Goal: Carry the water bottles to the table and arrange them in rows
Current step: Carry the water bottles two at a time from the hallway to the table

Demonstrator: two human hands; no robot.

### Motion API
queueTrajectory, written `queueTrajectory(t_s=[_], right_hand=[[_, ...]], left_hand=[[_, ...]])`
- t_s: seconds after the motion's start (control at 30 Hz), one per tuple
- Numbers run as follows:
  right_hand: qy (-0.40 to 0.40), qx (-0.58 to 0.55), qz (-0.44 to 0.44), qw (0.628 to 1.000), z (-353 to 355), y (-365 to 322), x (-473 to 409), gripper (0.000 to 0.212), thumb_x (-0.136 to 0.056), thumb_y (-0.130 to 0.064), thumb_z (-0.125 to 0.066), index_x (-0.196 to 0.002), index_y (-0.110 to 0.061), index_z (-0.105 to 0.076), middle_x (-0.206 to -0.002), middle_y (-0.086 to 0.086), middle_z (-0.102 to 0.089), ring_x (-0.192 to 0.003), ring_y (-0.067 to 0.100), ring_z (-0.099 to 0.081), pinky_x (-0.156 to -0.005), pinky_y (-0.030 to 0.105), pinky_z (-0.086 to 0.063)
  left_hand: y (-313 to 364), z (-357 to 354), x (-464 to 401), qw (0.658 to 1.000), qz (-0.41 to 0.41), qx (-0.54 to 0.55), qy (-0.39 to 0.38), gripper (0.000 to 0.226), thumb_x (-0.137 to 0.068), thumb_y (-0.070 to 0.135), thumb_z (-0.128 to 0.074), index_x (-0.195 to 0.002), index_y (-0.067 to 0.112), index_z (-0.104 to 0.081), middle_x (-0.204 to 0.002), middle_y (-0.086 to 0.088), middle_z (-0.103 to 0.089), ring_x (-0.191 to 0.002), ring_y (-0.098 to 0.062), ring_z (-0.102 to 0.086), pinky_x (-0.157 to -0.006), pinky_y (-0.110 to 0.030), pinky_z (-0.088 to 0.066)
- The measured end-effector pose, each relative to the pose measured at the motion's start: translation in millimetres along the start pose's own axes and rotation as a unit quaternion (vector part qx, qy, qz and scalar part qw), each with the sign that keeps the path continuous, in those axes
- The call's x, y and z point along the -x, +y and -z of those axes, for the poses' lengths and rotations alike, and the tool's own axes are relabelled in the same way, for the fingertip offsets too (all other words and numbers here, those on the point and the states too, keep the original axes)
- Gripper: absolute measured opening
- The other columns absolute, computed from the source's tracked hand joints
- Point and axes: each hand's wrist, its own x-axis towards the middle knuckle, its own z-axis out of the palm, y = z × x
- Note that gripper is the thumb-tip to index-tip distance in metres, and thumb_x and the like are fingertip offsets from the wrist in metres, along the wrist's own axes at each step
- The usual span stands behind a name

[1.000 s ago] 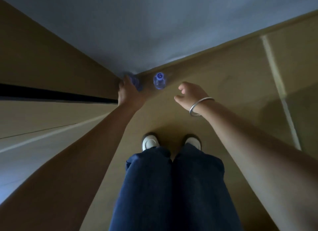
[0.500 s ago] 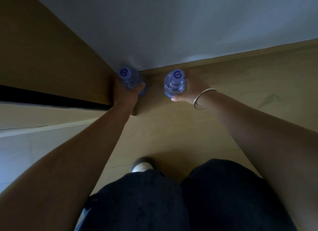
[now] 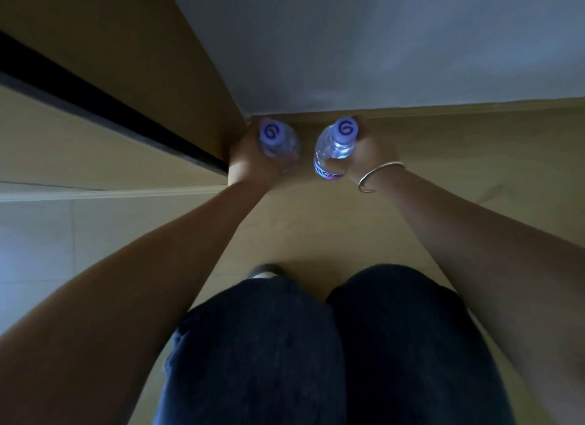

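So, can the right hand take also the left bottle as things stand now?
Probably not: the right hand already grips its own bottle, and the left hand is wrapped around the left bottle.

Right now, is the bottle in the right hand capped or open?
Capped. The bottle held by the right hand has its cap on top.

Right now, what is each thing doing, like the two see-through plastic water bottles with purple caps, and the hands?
Left clear plastic water bottle with purple cap: upright, capped, gripped.
Right clear plastic water bottle with purple cap: tilted, capped, gripped.
Left hand: wrapped around the left bottle.
Right hand: wrapped around the right bottle.
Thin silver metal bangle: on the right wrist.
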Motion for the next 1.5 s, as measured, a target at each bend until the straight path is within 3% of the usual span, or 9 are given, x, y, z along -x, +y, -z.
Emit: queueTrajectory(t_s=[0.2, 0.37, 0.47, 0.53, 0.7, 0.8, 0.97, 1.2, 1.5], right_hand=[[0.042, 0.049, 0.031, 0.997, 47, -67, 72, 0.056, -0.066, -0.036, -0.079, -0.110, -0.009, -0.057, -0.103, 0.010, -0.065, -0.094, 0.031, -0.061, -0.077, 0.035, -0.046], [0.057, 0.033, 0.063, 0.996, 115, -150, 144, 0.047, -0.067, -0.039, -0.074, -0.096, -0.008, -0.055, -0.092, 0.009, -0.064, -0.083, 0.031, -0.062, -0.072, 0.040, -0.052], [0.018, 0.032, 0.081, 0.996, 164, -211, 195, 0.039, -0.062, -0.035, -0.076, -0.086, -0.016, -0.052, -0.080, 0.001, -0.055, -0.071, 0.021, -0.053, -0.067, 0.027, -0.046], [0.002, 0.026, 0.107, 0.994, 199, -258, 230, 0.037, -0.059, -0.038, -0.075, -0.081, -0.023, -0.049, -0.074, -0.006, -0.053, -0.066, 0.009, -0.047, -0.058, 0.008, -0.035], [-0.043, 0.039, 0.177, 0.982, 258, -356, 300, 0.043, -0.062, -0.034, -0.079, -0.096, -0.024, -0.056, -0.091, -0.003, -0.065, -0.082, 0.019, -0.061, -0.069, 0.023, -0.041], [-0.079, 0.039, 0.237, 0.967, 275, -418, 340, 0.033, -0.062, -0.034, -0.078, -0.081, -0.028, -0.052, -0.074, -0.009, -0.061, -0.070, 0.012, -0.057, -0.062, 0.023, -0.042], [-0.178, 0.017, 0.319, 0.931, 272, -515, 392, 0.028, -0.063, -0.028, -0.076, -0.082, -0.017, -0.058, -0.072, -0.007, -0.064, -0.066, 0.007, -0.059, -0.063, 0.025, -0.047], [-0.228, 0.017, 0.399, 0.888, 231, -638, 445, 0.040, -0.061, -0.032, -0.075, -0.094, -0.018, -0.058, -0.091, 0.003, -0.069, -0.086, 0.023, -0.065, -0.080, 0.043, -0.053], [-0.242, 0.051, 0.504, 0.828, 155, -761, 513, 0.044, -0.057, -0.042, -0.070, -0.093, -0.021, -0.056, -0.088, -0.002, -0.067, -0.082, 0.020, -0.064, -0.077, 0.037, -0.053]], left_hand=[[72, 70, 74, 0.998, -0.040, -0.048, -0.009, 0.053, -0.059, 0.027, -0.084, -0.108, 0.025, -0.065, -0.086, 0.016, -0.062, -0.083, -0.001, -0.060, -0.065, 0.000, -0.037], [155, 158, 149, 0.997, -0.059, -0.051, -0.020, 0.058, -0.061, 0.028, -0.084, -0.114, 0.030, -0.062, -0.094, 0.014, -0.066, -0.091, -0.012, -0.063, -0.081, -0.024, -0.049], [208, 217, 198, 0.995, -0.079, -0.056, -0.010, 0.059, -0.060, 0.027, -0.085, -0.115, 0.026, -0.063, -0.099, 0.004, -0.070, -0.093, -0.018, -0.065, -0.083, -0.029, -0.050], [243, 260, 231, 0.996, -0.070, -0.050, 0.018, 0.060, -0.059, 0.031, -0.085, -0.115, 0.026, -0.063, -0.097, 0.006, -0.069, -0.091, -0.016, -0.065, -0.079, -0.024, -0.048], [301, 347, 301, 0.990, -0.046, -0.039, 0.129, 0.060, -0.052, 0.042, -0.084, -0.107, 0.032, -0.062, -0.083, 0.018, -0.063, -0.082, -0.010, -0.062, -0.073, -0.020, -0.043], [328, 402, 345, 0.978, -0.012, -0.051, 0.200, 0.049, -0.048, 0.057, -0.072, -0.088, 0.034, -0.059, -0.067, 0.020, -0.059, -0.070, -0.009, -0.058, -0.062, -0.019, -0.042], [348, 491, 407, 0.948, 0.020, -0.067, 0.311, 0.041, -0.047, 0.058, -0.066, -0.081, 0.037, -0.058, -0.068, 0.011, -0.062, -0.070, -0.015, -0.061, -0.061, -0.024, -0.044], [339, 593, 482, 0.901, 0.056, -0.110, 0.416, 0.047, -0.046, 0.060, -0.063, -0.085, 0.034, -0.062, -0.067, 0.010, -0.064, -0.069, -0.015, -0.063, -0.061, -0.026, -0.048], [290, 698, 552, 0.862, 0.086, -0.077, 0.494, 0.056, -0.043, 0.061, -0.063, -0.089, 0.028, -0.068, -0.079, 0.005, -0.070, -0.077, -0.019, -0.067, -0.073, -0.040, -0.055]])
